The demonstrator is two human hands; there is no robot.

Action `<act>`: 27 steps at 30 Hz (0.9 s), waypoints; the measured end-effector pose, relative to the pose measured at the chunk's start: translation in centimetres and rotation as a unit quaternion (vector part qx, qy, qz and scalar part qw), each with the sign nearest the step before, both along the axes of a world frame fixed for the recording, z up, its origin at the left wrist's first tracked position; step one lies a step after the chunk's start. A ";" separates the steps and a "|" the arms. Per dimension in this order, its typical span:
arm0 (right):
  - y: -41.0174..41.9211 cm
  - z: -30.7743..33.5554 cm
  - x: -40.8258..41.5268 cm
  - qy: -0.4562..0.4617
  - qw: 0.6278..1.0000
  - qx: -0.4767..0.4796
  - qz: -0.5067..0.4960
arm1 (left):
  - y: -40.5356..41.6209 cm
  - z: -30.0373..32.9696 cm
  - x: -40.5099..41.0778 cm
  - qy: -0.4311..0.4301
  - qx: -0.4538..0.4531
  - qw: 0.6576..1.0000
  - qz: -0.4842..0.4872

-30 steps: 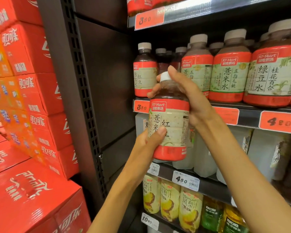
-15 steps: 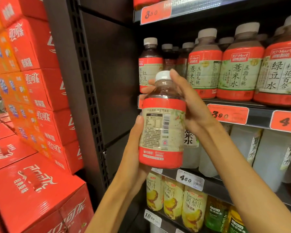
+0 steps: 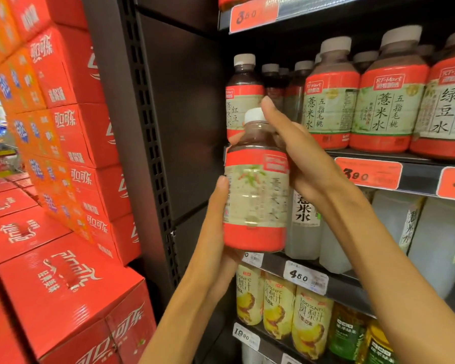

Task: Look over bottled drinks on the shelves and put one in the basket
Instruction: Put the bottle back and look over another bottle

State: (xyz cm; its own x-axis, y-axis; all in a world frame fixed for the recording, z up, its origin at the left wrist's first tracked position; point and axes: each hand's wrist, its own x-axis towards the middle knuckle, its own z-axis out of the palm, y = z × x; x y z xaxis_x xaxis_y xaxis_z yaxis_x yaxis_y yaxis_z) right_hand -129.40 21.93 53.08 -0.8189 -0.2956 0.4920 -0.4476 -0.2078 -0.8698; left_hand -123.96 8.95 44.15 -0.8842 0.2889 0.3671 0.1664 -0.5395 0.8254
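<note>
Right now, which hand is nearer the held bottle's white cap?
Right. The right hand grips the held bottle's neck and shoulder, one finger rising just beside the white cap. The left hand grips low on the body, near the base.

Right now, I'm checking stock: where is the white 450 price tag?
Head view, lower centre-right: white 450 price tag on the shelf edge, above the yellow juice bottles.

The held bottle [image 3: 256, 195] has a motion-blurred label, its text unreadable.
</note>
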 end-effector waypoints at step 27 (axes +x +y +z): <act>0.3 0.1 0.7 -0.037 0.994 -0.067 0.077 | 0.2 -0.8 -0.6 -0.064 0.010 0.991 -0.115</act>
State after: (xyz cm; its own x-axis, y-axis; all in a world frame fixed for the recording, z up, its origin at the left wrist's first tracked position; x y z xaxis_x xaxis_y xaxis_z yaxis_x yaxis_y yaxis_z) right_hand -128.66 22.28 53.19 -0.8046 -0.3555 0.4756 -0.3373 -0.3857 -0.8588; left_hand -124.54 9.15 43.39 -0.8358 0.4820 0.2629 -0.0686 -0.5667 0.8210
